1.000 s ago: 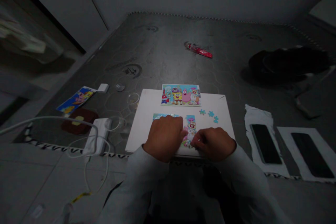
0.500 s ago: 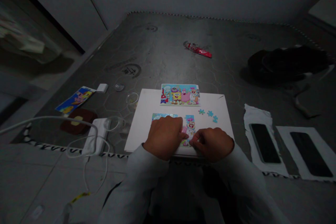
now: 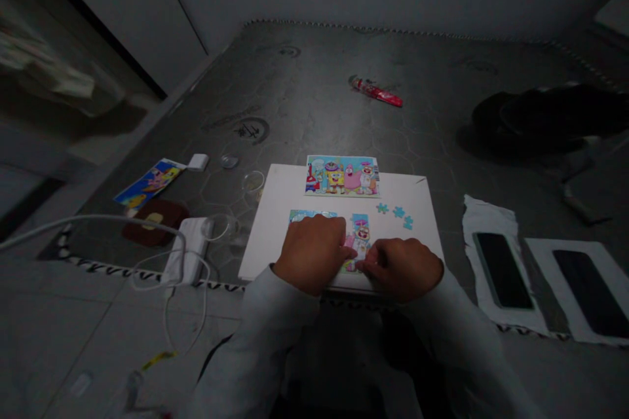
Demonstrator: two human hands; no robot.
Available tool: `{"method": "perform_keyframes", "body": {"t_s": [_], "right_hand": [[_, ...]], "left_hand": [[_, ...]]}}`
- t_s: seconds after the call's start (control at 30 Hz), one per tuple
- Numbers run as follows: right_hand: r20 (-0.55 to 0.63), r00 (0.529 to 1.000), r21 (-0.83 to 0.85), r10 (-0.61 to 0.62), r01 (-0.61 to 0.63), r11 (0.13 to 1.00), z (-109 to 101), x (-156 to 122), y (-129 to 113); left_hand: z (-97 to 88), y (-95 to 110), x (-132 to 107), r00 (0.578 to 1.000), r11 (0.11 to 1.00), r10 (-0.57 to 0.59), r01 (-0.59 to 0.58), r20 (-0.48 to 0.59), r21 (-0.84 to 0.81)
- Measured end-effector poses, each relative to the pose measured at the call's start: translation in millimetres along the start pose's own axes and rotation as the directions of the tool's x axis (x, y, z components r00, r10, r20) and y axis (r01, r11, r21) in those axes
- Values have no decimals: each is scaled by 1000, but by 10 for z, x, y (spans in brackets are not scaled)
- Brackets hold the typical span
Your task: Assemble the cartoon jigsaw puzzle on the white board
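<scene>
A partly assembled cartoon jigsaw puzzle (image 3: 361, 228) lies on a white board (image 3: 265, 222). My left hand (image 3: 314, 254) is closed over its left and middle part, hiding much of it, with the thumb pointing right onto the pieces. At the lower right edge my right hand (image 3: 405, 268) is closed, thumb and forefinger pinched together on the puzzle. The two thumbs are close to each other. A white gap shows in the puzzle's top row. Several loose blue puzzle pieces (image 3: 398, 211) lie right of it. Behind stands the picture card (image 3: 343, 177), flat on the board's far edge, showing the same characters.
Left are a white power bank (image 3: 189, 252) with a cable, a brown case (image 3: 154, 222), a blue picture card (image 3: 149, 183), a white cube (image 3: 198, 162) and clear round lids (image 3: 253, 181). Two phones (image 3: 502, 270) lie right on white sheets. A red wrapper (image 3: 376, 90) and dark bag (image 3: 550, 121) lie farther off.
The whole view has shifted slightly to the right. Both hands keep nearly the same grip and place on the puzzle, and the loose pieces lie as before.
</scene>
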State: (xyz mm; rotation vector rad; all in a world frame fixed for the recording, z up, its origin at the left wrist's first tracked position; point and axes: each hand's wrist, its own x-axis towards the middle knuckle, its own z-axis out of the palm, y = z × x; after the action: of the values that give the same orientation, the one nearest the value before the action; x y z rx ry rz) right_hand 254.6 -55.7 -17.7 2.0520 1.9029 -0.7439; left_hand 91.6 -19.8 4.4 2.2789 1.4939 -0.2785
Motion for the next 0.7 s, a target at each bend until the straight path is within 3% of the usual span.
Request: {"method": "perform_keyframes", "body": {"t_s": [0.27,0.43,0.7], "right_hand": [[68,998,23,1,-2,1000,-67,-34,167],[114,993,-41,22,-18,999,-80,-40,132],[175,984,-116,-40,61,991,-181,-70,47]], "left_hand": [[-4,17,-27,1000,1000,10,-9,-18,12],[15,75,-10,999,999,40,-40,-3,-4],[63,52,27,998,998,53,-52,20,-20]]}}
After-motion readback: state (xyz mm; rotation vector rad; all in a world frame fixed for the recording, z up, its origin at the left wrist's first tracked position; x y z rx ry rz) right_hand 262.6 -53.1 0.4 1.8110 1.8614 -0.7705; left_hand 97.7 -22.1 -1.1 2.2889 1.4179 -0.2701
